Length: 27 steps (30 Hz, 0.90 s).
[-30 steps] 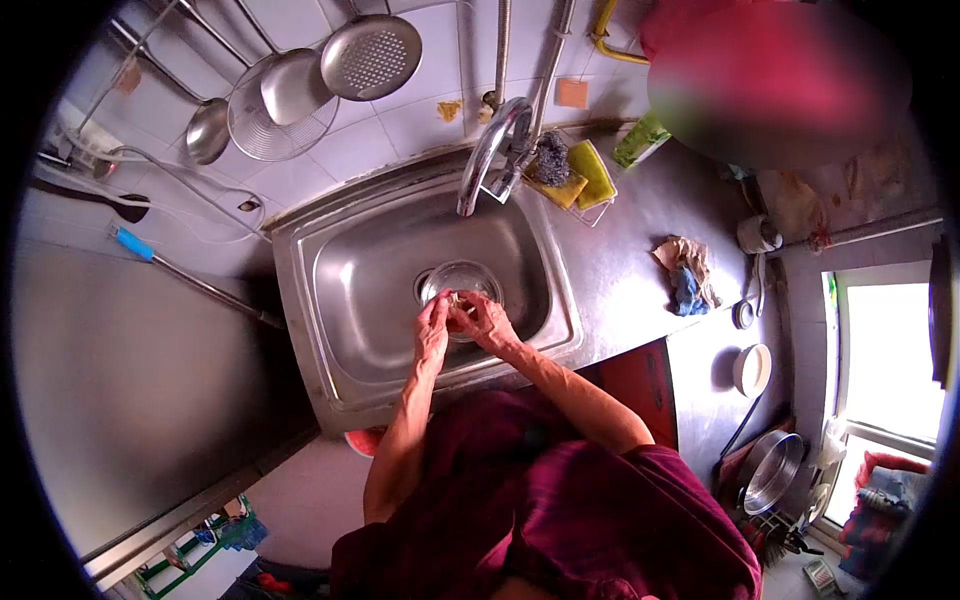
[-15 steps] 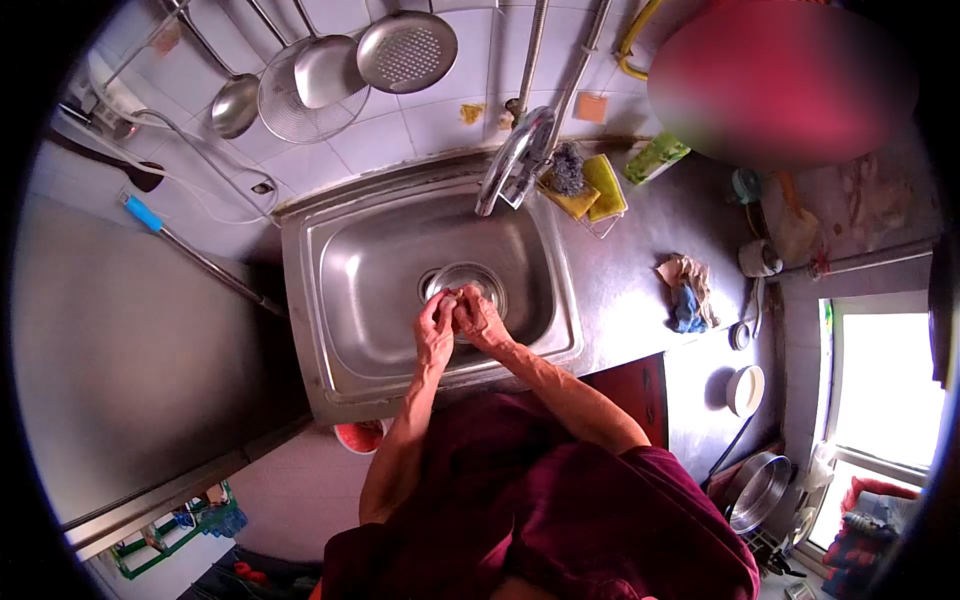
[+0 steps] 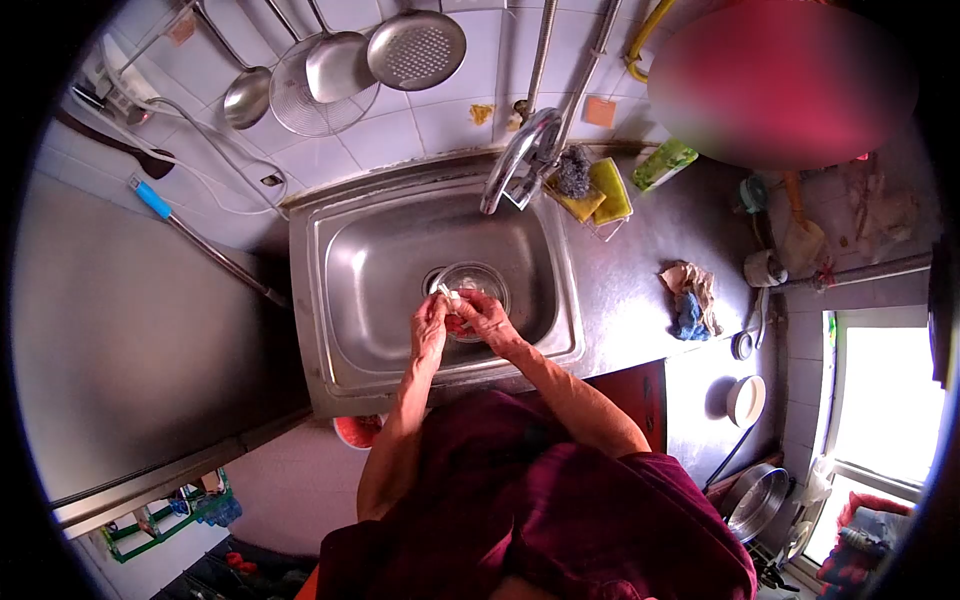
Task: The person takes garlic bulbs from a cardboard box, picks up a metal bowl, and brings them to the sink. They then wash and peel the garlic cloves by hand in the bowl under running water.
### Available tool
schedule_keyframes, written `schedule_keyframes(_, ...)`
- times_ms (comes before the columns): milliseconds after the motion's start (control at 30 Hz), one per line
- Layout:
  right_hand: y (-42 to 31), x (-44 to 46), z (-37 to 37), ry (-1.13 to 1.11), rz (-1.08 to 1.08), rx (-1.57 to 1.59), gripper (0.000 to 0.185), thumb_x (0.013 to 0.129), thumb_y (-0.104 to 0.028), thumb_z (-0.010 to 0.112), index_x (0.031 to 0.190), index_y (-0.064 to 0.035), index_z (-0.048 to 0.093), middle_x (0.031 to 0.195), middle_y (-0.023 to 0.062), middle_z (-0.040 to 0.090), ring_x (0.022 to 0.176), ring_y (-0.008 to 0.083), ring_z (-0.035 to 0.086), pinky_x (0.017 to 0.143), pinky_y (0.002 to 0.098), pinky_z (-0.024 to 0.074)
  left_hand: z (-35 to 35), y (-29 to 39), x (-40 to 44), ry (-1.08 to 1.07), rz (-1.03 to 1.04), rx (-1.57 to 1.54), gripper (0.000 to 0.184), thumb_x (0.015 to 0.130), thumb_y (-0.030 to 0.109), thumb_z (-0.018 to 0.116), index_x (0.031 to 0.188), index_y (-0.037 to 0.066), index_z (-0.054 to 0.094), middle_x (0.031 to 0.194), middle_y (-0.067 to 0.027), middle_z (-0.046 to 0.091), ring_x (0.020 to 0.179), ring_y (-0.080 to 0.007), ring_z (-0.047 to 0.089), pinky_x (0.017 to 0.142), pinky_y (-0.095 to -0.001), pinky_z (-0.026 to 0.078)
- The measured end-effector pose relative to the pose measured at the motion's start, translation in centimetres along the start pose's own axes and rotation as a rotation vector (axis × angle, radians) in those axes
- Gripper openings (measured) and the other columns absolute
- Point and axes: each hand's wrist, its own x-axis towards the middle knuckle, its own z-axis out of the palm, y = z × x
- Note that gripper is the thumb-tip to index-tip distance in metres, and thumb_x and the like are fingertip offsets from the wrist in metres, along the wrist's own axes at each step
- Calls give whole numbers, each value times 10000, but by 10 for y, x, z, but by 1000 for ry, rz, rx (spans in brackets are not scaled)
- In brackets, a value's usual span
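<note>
Above the round bowl [image 3: 476, 268] in the sink [image 3: 370, 310]: left hand [image 3: 429, 325] and right hand [image 3: 488, 319], fingers pinched narrow at one small pale piece [image 3: 446, 291], kind unclear. More of it shows than half a second ago; handling apparently continues.

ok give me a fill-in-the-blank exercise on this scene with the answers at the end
The left hand and right hand are held close ____ over the bowl in the sink.
The long rod has a bright ____ grip.
The crumpled cloth lies to the sink's ____.
The ladle hangs to the tap's ____.
Missing words: together; blue; right; left.
</note>
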Motion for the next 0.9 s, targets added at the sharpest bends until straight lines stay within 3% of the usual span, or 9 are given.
schedule_keyframes(33, 0, 0, -2, 1, 1, 1, 402, 1000, -263, 548, 1310, -9, 555, 968, 70, 678, 856, 141, 647, 710, 299, 569, 3, 8, -4, 0, -1, 0, 311, 1028, 290, 522, 1115, 17, 641, 926, -74, 698, 755, -197, 666, 643, -330, 526)
schedule_keyframes(133, -4, 2, -6, 22, -47, -319, 411, 995, -275, 559, 1279, 21, 580, 847, 72, 669, 693, 126, 622, 567, 284, 546, 6, 17, -8, 4, 125, 542, 436, 1041, 383, 442, 1126, -2, 627, 877, -141, 686, 784, -235, 655, 704, -374, 512)
schedule_keyframes(233, 4, 4, -14, -92, -98, -309, 435, 987, -287, 569, 1300, 15, 577, 845, 75, 674, 719, 113, 616, 571, 273, 535, 3, 11, -7, 146, 247, 531, 437, 1045, 381, 428, 1123, 0, 630, 872, -129, 691, 789, -240, 657, 705, -383, 513)
schedule_keyframes(300, 10, 1, -19, -91, -121, -327, 443, 986, -286, 572, 1312, 14, 570, 845, 70, 678, 730, 115, 615, 601, 279, 537, -1, 23, -11, 37, -116, 184, 443, 1050, 384, 424, 1115, -5, 626, 894, -117, 700, 775, -249, 661, 695, -417, 520)
schedule_keyframes(500, 16, 7, -8, 37, -216, -375, 403, 970, -264, 604, 1248, 28, 595, 875, 79, 710, 786, 154, 648, 713, 332, 534, 4, 31, -20, -47, 144, 598, 383, 1050, 348, 416, 1158, 40, 616, 848, -159, 686, 680, -251, 667, 582, -386, 519)
schedule_keyframes(667, 28, 12, -17, 75, -283, -650, 374, 977, -296, 612, 1124, 47, 600, 917, 134, 716, 845, 188, 684, 743, 354, 537, 3, 30, -23, -125, -46, 634, 389, 1048, 367, 384, 1121, 44, 587, 900, -235, 664, 823, -408, 653, 700, -499, 504)
schedule_keyframes(767, 33, 9, -15, 22, -611, -919, 383, 977, -326, 612, 1091, 39, 585, 937, 180, 697, 868, 242, 699, 761, 361, 538, -4, 5, -15, -65, 96, 666, 387, 1047, 368, 381, 1116, 42, 579, 930, -249, 657, 868, -442, 637, 736, -514, 497)
schedule_keyframes(833, 24, 2, -5, 91, -196, -482, 372, 972, -323, 611, 1111, 18, 564, 948, 219, 676, 854, 323, 697, 744, 381, 537, 1, 16, -18, -34, 145, 657, 388, 1045, 374, 381, 1110, 41, 570, 959, -255, 651, 902, -464, 623, 762, -517, 493)
schedule_keyframes(900, 22, 3, -4, 76, -214, -507, 342, 969, -293, 609, 1138, -1, 551, 938, 232, 670, 840, 383, 679, 722, 398, 531, 7, 29, -23, -17, 142, 631, 389, 1044, 380, 383, 1106, 42, 564, 978, -256, 648, 921, -474, 614, 777, -515, 491)
